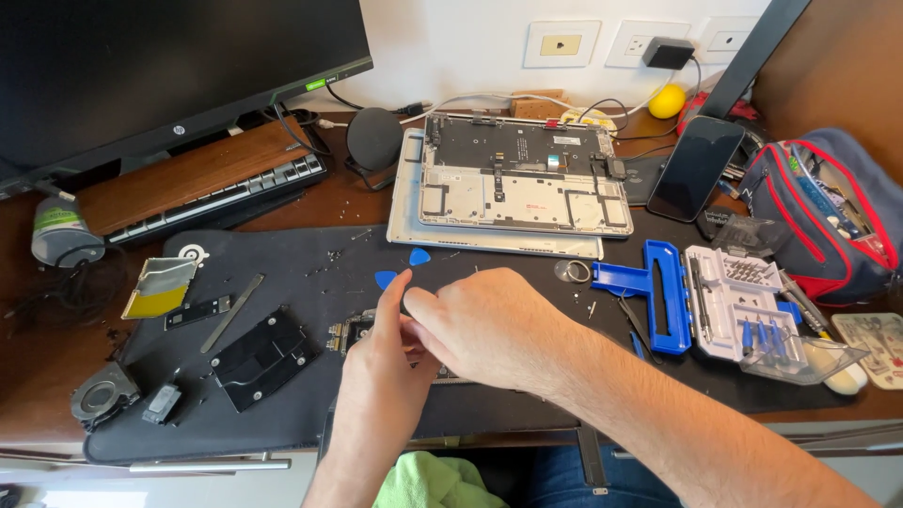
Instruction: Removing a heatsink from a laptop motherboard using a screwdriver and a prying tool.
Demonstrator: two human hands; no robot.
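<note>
Judging by its thin, bare look, the small circuit board [353,331] on the dark mat [282,273] is best gripped by its edges, being light, stiff and fragile; it is pinched by the left hand [381,343], while the right hand [489,329] is curled over it, grip hidden.

Both bare arms come up from the near edge and meet in the middle. The left hand [381,343] stands up with its fingers pointing far. The right hand [484,329] lies palm down, fingers bent, touching the left hand.
</note>
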